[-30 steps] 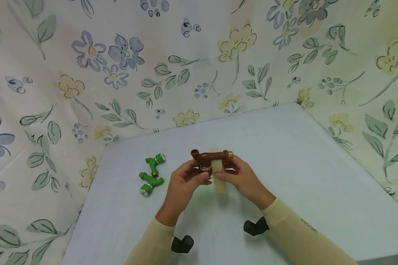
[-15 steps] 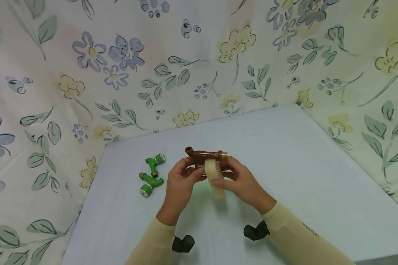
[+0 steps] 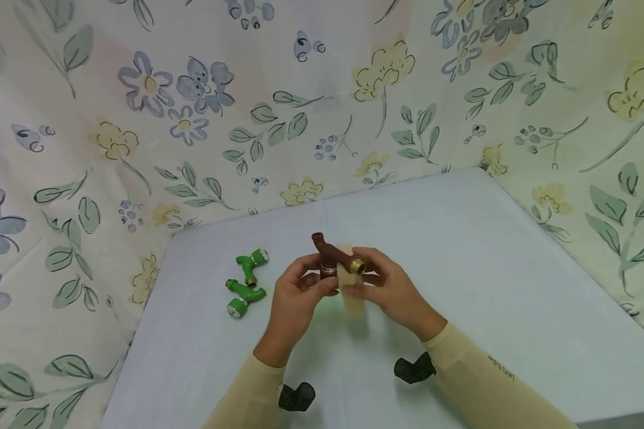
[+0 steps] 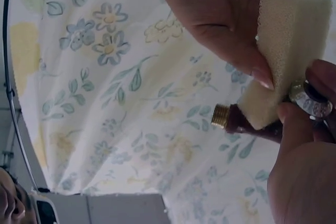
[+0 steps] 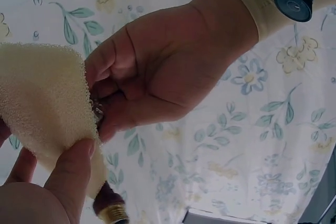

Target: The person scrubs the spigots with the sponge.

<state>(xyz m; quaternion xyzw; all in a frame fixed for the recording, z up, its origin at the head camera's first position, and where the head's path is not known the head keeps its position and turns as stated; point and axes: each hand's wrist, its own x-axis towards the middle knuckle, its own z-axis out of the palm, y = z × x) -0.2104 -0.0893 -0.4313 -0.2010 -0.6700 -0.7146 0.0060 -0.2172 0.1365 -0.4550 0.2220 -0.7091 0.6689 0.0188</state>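
A brown tap (image 3: 330, 253) with a brass threaded end is held above the table by my left hand (image 3: 294, 301), whose fingers and thumb grip its knob. The clear-faced knob (image 4: 310, 100) shows between the fingertips in the left wrist view. My right hand (image 3: 399, 298) pinches a pale cream sponge (image 3: 355, 304) between thumb and fingers. In the left wrist view, the sponge (image 4: 286, 40) lies against the tap body, and the brass thread (image 4: 220, 116) sticks out past it. Seen from the right wrist, the sponge (image 5: 44, 98) hides most of the tap.
Two green taps (image 3: 251, 268) (image 3: 244, 298) lie close together on the white table (image 3: 477, 286), left of my hands. Black camera mounts (image 3: 297, 396) (image 3: 414, 368) hang at both wrists. A floral curtain (image 3: 322, 107) rises behind the table.
The tap has turned in my left hand: its brass end pointed right and now faces more toward me. The sponge tipped out in front of the tap, then swung back against its body.
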